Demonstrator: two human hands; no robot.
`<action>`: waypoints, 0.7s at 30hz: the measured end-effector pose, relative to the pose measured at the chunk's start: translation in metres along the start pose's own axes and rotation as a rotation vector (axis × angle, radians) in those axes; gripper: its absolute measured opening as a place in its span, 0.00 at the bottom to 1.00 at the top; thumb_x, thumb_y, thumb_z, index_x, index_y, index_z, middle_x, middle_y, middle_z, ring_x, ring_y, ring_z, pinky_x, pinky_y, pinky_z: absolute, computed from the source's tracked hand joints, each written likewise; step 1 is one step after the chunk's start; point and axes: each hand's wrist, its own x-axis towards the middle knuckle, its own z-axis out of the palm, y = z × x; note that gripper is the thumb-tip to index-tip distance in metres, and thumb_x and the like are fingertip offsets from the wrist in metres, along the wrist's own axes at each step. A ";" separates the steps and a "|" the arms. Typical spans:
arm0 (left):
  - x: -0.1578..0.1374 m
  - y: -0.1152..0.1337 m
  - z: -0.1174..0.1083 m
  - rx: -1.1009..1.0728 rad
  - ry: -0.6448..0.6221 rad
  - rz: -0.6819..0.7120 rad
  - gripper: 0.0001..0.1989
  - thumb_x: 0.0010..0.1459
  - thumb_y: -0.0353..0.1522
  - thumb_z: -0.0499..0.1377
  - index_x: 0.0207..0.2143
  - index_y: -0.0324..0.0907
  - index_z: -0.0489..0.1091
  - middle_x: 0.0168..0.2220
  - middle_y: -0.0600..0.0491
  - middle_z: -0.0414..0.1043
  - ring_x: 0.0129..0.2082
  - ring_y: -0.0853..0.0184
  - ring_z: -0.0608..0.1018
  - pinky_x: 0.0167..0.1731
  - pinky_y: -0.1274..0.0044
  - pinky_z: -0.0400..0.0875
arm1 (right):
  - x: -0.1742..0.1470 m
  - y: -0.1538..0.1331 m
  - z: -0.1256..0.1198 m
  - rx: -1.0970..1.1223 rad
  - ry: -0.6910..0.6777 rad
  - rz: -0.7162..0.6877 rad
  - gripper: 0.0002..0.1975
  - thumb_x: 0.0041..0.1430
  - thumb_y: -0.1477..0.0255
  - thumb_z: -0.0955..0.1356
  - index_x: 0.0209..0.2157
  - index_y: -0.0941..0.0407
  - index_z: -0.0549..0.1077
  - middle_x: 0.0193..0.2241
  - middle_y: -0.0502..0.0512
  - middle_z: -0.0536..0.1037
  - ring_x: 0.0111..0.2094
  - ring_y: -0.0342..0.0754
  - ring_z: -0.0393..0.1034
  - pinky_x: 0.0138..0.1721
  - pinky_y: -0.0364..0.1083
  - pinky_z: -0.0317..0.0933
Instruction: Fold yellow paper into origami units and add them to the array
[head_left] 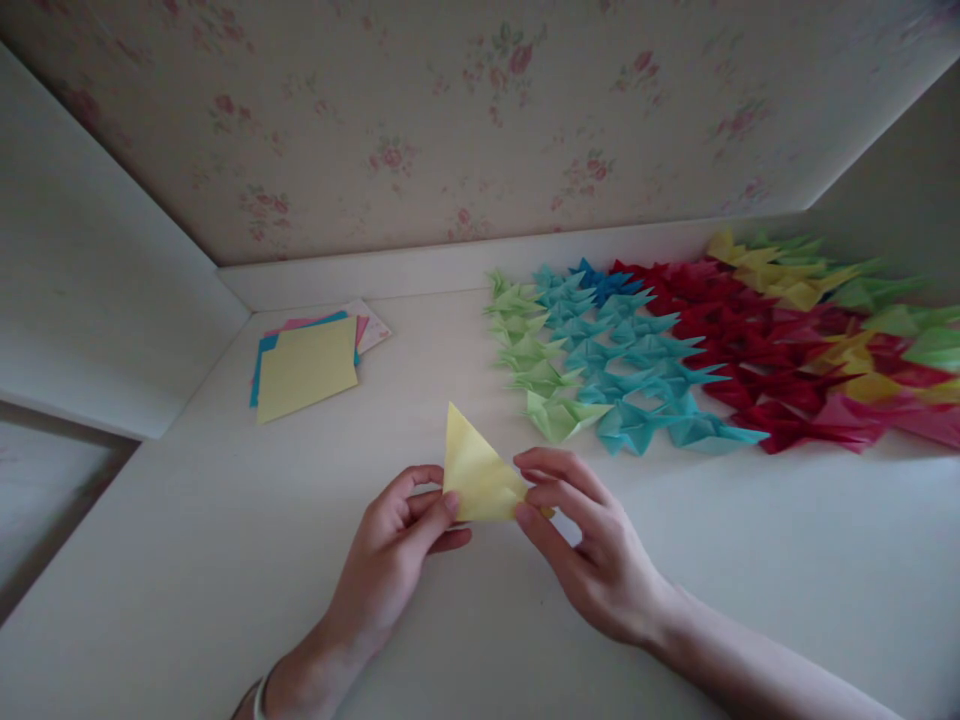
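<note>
A yellow sheet of origami paper (480, 475), folded into a triangle, is held up between my two hands above the white table. My left hand (405, 535) pinches its lower left corner, with the thumb in front and the fingers behind. At the lower right corner, the thumb and a finger of my right hand (589, 540) close on the paper. One point of the triangle sticks up at the upper left. The back of the folded paper is hidden from me.
Left of my hands lies a stack of square paper (309, 368), yellow on top, with blue and pink edges showing. Folded paper cranes (637, 350) in green, blue, red and yellow rows cover the right side of the white table (450, 640). A flowered wall (420, 120) rises behind.
</note>
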 end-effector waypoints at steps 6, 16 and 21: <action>-0.004 -0.004 0.001 0.075 0.002 0.104 0.22 0.60 0.37 0.63 0.55 0.44 0.65 0.35 0.53 0.82 0.37 0.65 0.83 0.38 0.76 0.80 | 0.005 0.000 0.003 0.277 -0.031 0.413 0.11 0.67 0.68 0.64 0.30 0.55 0.73 0.53 0.59 0.70 0.42 0.47 0.73 0.35 0.43 0.67; -0.006 -0.007 -0.003 0.443 -0.032 0.342 0.09 0.59 0.36 0.64 0.39 0.43 0.80 0.32 0.53 0.82 0.30 0.67 0.83 0.31 0.82 0.79 | 0.003 0.002 0.006 0.374 0.073 0.405 0.12 0.62 0.68 0.68 0.25 0.57 0.71 0.38 0.56 0.77 0.32 0.44 0.70 0.30 0.40 0.62; -0.006 -0.011 -0.001 0.382 0.008 0.318 0.11 0.60 0.36 0.62 0.43 0.42 0.78 0.35 0.51 0.83 0.31 0.65 0.84 0.34 0.78 0.81 | 0.003 0.000 0.007 0.411 0.080 0.463 0.15 0.61 0.67 0.69 0.22 0.56 0.67 0.35 0.56 0.78 0.29 0.43 0.69 0.27 0.40 0.60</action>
